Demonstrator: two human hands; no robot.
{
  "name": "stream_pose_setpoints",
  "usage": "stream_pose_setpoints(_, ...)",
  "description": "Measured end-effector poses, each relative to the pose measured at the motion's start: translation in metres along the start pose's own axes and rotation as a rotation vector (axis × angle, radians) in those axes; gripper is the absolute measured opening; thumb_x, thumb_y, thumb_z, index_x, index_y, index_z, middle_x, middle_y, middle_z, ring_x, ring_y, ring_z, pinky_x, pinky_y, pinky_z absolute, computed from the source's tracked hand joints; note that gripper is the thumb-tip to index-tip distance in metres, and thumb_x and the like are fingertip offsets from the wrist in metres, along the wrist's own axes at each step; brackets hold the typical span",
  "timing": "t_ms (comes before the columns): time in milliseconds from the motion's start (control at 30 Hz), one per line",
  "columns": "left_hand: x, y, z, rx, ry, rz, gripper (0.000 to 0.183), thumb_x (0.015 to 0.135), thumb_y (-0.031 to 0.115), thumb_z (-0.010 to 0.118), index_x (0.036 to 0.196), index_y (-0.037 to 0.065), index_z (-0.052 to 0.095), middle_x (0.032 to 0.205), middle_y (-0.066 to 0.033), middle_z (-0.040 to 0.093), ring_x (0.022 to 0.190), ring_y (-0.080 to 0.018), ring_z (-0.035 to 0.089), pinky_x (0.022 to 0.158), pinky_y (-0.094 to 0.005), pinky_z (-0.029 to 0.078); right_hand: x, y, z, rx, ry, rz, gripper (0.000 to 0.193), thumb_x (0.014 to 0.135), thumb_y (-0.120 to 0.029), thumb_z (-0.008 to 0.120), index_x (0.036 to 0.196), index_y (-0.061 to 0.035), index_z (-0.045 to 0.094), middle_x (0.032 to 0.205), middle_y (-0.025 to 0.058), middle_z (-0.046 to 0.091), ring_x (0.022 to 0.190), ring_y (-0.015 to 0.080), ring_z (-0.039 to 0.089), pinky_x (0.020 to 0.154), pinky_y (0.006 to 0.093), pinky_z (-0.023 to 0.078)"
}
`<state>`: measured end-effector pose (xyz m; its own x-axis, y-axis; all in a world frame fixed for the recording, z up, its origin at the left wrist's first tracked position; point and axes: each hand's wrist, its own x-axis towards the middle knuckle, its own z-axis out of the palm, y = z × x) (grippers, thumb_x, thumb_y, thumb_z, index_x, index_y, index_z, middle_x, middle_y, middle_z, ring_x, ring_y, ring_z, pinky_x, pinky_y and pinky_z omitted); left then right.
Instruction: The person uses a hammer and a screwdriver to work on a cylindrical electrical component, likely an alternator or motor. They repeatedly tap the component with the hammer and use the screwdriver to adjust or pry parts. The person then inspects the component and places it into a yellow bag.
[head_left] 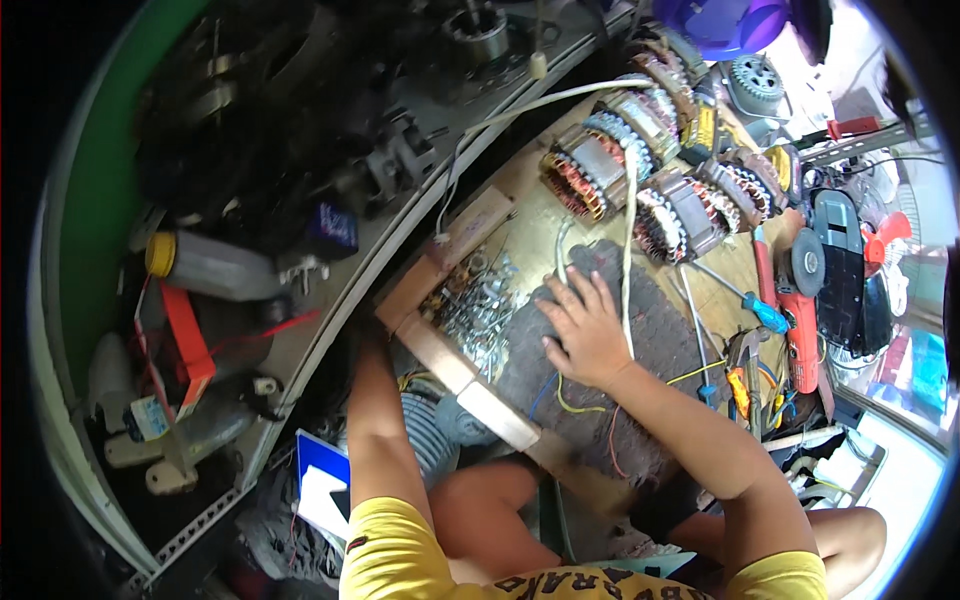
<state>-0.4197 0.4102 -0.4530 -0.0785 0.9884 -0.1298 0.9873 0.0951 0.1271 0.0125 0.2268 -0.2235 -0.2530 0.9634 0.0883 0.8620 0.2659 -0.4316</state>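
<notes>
My right hand (590,335) lies palm down with its fingers apart on a dark grey, rough-looking pad (655,305). A pale cable (565,245) ends near its fingertips, and a longer white cable (630,210) runs down beside it. Several thin coloured wires, among them a yellow wire (580,408), lie by the wrist. My left arm reaches forward beside a wooden rail (455,370), and my left hand (368,330) is lost in shadow at the shelf's edge, its fingers hidden. Between rail and pad is a heap of small screws and metal bits (480,310).
Several wound motor stators (680,215) stand at the far right. A red angle grinder (800,335), a blue-handled screwdriver (765,312) and pliers (742,365) lie right of the pad. On the left, a metal shelf (345,285) holds a grey bottle with yellow cap (215,265) and machine parts.
</notes>
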Motion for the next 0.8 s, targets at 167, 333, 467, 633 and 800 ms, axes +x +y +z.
stream_pose_setpoints(167, -0.081, -0.037, -0.02, -0.001, 0.114, -0.015, 0.059, 0.098, 0.048, 0.05, 0.14, 0.007, 0.056, 0.138, -0.0208, 0.059, 0.127, -0.0438, 0.055, 0.108, -0.0473, 0.043, 0.0, -0.002, -0.001, 0.006, 0.041, -0.019, 0.053, 0.084, -0.032, 0.067, 0.131, -0.0103, 0.058, 0.144, 0.0149, 0.049, 0.14, 0.0389, 0.037, 0.119, 0.0571, 0.021)
stream_pose_setpoints(333, -0.136, -0.006, -0.053, -0.586, 0.164, -1.019, 0.057, 0.094, 0.043, 0.05, 0.132, 0.002, 0.063, 0.131, -0.0236, 0.064, 0.124, -0.0406, 0.059, 0.108, -0.0444, 0.044, -0.006, 0.0, -0.001, -0.001, 0.073, 0.008, 0.051, 0.082, -0.027, 0.067, 0.129, -0.0104, 0.058, 0.145, 0.0139, 0.047, 0.141, 0.0391, 0.035, 0.12, 0.0572, 0.021)
stream_pose_setpoints(467, -0.177, -0.02, -0.086, -0.898, 0.194, -1.222, 0.054, 0.095, 0.04, 0.051, 0.133, 0.005, 0.063, 0.132, -0.0187, 0.065, 0.121, -0.0348, 0.062, 0.105, -0.0391, 0.046, -0.005, -0.009, -0.003, 0.018, 0.1, -0.044, 0.05, 0.083, -0.027, 0.066, 0.13, -0.0108, 0.058, 0.145, 0.0136, 0.048, 0.141, 0.0389, 0.035, 0.12, 0.0567, 0.021)
stream_pose_setpoints(633, -0.214, 0.046, -0.144, -1.751, -0.06, -1.234, 0.055, 0.096, 0.024, 0.026, 0.13, 0.01, 0.066, 0.125, -0.0125, 0.069, 0.116, -0.0352, 0.065, 0.101, -0.0568, 0.049, -0.017, 0.0, -0.003, -0.009, 0.125, -0.013, 0.049, 0.084, -0.028, 0.066, 0.129, -0.0111, 0.057, 0.144, 0.0134, 0.049, 0.14, 0.0384, 0.036, 0.12, 0.0561, 0.022)
stream_pose_setpoints(800, -0.241, 0.064, -0.224, -1.562, 0.049, -1.262, 0.054, 0.094, 0.029, 0.027, 0.128, 0.013, 0.067, 0.125, -0.0137, 0.068, 0.116, -0.0367, 0.064, 0.097, -0.0652, 0.048, -0.018, -0.006, -0.009, -0.005, 0.081, -0.015, 0.052, 0.088, -0.035, 0.065, 0.133, -0.01, 0.058, 0.149, 0.0138, 0.047, 0.146, 0.0358, 0.031, 0.124, 0.0535, 0.016)
